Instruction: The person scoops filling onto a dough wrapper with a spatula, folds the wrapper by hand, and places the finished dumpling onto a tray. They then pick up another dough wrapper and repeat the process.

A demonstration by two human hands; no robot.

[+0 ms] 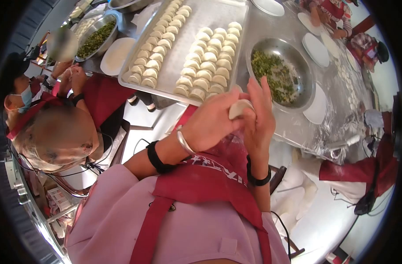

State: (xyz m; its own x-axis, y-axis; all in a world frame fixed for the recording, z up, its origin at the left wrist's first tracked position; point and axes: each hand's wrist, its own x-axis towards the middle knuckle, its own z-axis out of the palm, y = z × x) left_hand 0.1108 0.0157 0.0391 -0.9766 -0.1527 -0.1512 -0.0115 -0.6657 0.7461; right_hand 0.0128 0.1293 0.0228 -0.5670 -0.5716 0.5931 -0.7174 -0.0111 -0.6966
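Observation:
A pale folded dumpling [240, 108] is between my two hands, in front of my chest and just off the near edge of the metal tray [174, 66]. My left hand [212, 119], with a silver bangle at its wrist, is closed around one side of it. On the other side, my right hand [260, 116] grips it low, its longer fingers pointing up. Part of the dumpling is hidden by the fingers. Several rows of finished dumplings [208, 66] lie on the tray, the closest ones almost at my fingertips.
Right of the tray stands a steel bowl [304, 81] of chopped green filling [271, 75]. White plates [316, 49] lie around it on the table. At left, a co-worker's hands [71, 79] work beside another filling bowl [97, 37]. More people sit at the far right.

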